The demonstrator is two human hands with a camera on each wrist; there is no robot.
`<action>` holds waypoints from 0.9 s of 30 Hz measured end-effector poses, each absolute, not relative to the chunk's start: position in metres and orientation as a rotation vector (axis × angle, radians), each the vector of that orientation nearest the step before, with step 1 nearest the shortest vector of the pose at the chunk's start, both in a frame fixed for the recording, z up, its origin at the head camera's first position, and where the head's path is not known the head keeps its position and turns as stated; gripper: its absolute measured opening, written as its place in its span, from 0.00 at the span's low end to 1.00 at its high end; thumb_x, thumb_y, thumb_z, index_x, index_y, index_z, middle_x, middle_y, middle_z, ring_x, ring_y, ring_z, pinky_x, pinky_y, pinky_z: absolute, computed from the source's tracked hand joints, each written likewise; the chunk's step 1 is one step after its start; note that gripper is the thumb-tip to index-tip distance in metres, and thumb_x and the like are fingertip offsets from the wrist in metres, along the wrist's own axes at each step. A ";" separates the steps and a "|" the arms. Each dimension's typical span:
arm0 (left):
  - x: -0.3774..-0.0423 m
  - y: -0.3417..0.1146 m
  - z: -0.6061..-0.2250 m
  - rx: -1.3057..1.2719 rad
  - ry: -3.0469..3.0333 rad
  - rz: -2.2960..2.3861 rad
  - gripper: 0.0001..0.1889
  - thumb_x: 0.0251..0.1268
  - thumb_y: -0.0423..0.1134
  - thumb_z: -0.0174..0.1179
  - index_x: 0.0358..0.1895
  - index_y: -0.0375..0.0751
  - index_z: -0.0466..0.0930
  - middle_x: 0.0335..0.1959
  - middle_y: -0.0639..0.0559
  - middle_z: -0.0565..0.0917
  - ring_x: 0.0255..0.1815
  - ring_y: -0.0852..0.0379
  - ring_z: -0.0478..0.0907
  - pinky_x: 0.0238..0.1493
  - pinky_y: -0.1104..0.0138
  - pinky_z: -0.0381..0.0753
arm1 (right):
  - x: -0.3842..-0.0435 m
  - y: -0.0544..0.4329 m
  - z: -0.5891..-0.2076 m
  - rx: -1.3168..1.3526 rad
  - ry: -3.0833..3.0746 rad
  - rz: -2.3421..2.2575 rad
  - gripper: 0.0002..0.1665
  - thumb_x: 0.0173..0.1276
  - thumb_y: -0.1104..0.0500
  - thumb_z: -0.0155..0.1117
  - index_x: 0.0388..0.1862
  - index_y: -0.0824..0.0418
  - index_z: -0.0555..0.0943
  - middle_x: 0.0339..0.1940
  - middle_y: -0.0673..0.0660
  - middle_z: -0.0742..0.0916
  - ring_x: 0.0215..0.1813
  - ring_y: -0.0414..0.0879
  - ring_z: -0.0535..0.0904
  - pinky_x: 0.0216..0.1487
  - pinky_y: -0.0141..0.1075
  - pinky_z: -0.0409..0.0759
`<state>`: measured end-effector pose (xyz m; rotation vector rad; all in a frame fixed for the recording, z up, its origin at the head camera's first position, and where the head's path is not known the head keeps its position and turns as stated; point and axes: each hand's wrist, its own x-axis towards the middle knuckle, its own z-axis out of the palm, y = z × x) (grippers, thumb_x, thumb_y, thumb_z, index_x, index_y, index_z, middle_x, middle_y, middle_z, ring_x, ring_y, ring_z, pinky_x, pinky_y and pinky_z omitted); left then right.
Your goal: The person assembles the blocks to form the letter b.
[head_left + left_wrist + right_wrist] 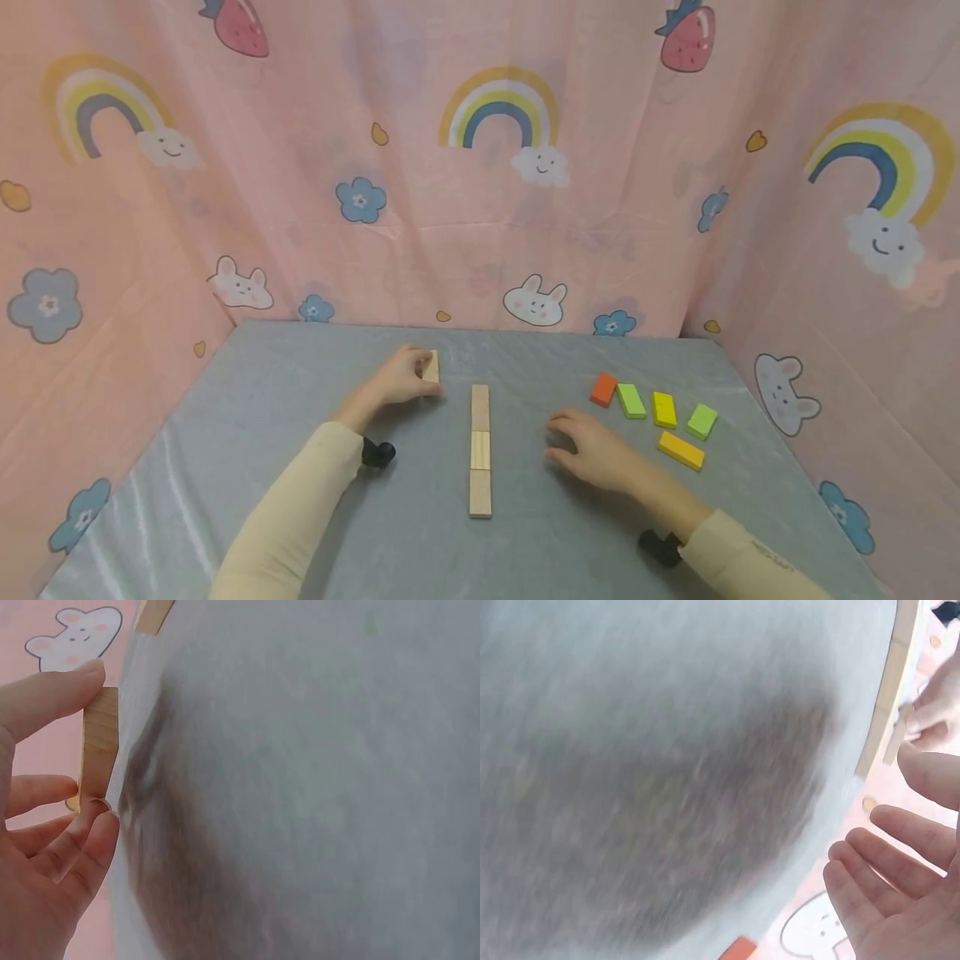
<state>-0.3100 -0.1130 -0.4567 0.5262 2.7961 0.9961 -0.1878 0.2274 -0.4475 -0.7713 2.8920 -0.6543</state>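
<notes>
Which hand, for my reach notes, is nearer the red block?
Right. The right hand is just in front of the red block, apart from it; the left hand is far left, holding a wooden block.

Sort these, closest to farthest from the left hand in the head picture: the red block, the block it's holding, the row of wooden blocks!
1. Held wooden block: pinched in the left hand.
2. Row of wooden blocks: to that hand's right, mid-picture.
3. Red block: farther right, beside a green block.

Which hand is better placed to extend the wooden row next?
Probably the left hand: it pinches a plain block near the far end of the wooden row, while the right hand is empty.
</notes>
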 end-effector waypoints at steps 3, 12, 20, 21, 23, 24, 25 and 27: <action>-0.311 -0.108 -0.458 0.545 2.804 0.996 0.40 0.59 0.46 0.74 0.69 0.26 0.71 0.67 0.34 0.72 0.59 0.41 0.76 0.59 0.50 0.78 | -0.190 0.236 -0.446 -0.790 2.918 -0.666 0.22 0.69 0.55 0.71 0.57 0.66 0.83 0.56 0.57 0.84 0.58 0.55 0.80 0.62 0.53 0.78; -0.312 -0.092 -0.458 0.581 2.791 1.020 0.39 0.60 0.47 0.73 0.71 0.29 0.70 0.70 0.36 0.70 0.57 0.44 0.75 0.58 0.51 0.78 | -0.196 0.260 -0.444 -0.708 2.962 -0.703 0.22 0.70 0.56 0.70 0.58 0.68 0.82 0.57 0.60 0.84 0.60 0.58 0.78 0.63 0.57 0.76; -0.315 -0.081 -0.460 0.586 2.808 1.060 0.41 0.59 0.48 0.73 0.71 0.30 0.70 0.70 0.37 0.70 0.63 0.43 0.74 0.63 0.51 0.76 | -0.204 0.283 -0.446 -0.562 3.012 -0.671 0.25 0.70 0.56 0.70 0.61 0.69 0.81 0.61 0.65 0.83 0.65 0.64 0.76 0.66 0.61 0.72; -0.316 -0.079 -0.461 0.583 2.812 1.063 0.41 0.59 0.48 0.73 0.72 0.30 0.70 0.70 0.37 0.70 0.63 0.43 0.74 0.63 0.51 0.77 | -0.205 0.285 -0.446 -0.561 3.019 -0.668 0.25 0.70 0.56 0.70 0.60 0.69 0.81 0.60 0.65 0.83 0.64 0.64 0.76 0.65 0.61 0.73; -0.317 -0.077 -0.461 0.578 2.806 1.082 0.41 0.59 0.48 0.73 0.72 0.31 0.70 0.71 0.37 0.69 0.64 0.43 0.75 0.63 0.51 0.77 | -0.206 0.290 -0.446 -0.546 3.032 -0.659 0.25 0.70 0.57 0.70 0.60 0.70 0.81 0.60 0.65 0.83 0.63 0.64 0.77 0.65 0.61 0.73; -0.317 -0.076 -0.461 0.576 2.801 1.091 0.41 0.60 0.49 0.73 0.72 0.31 0.70 0.72 0.37 0.68 0.64 0.43 0.75 0.62 0.51 0.78 | -0.207 0.292 -0.446 -0.536 3.041 -0.659 0.24 0.69 0.57 0.70 0.59 0.70 0.81 0.59 0.65 0.83 0.63 0.64 0.77 0.64 0.61 0.73; -0.317 -0.075 -0.461 0.575 2.796 1.104 0.41 0.60 0.48 0.73 0.72 0.31 0.70 0.72 0.37 0.68 0.64 0.42 0.75 0.62 0.51 0.78 | -0.208 0.294 -0.446 -0.529 3.048 -0.662 0.24 0.69 0.58 0.70 0.59 0.70 0.82 0.59 0.66 0.83 0.62 0.64 0.77 0.64 0.61 0.74; -0.318 -0.073 -0.461 0.574 2.788 1.130 0.40 0.60 0.48 0.73 0.72 0.31 0.70 0.72 0.37 0.67 0.62 0.43 0.76 0.60 0.51 0.79 | -0.210 0.297 -0.446 -0.519 3.063 -0.662 0.23 0.69 0.58 0.70 0.58 0.71 0.82 0.58 0.66 0.83 0.61 0.64 0.78 0.63 0.61 0.75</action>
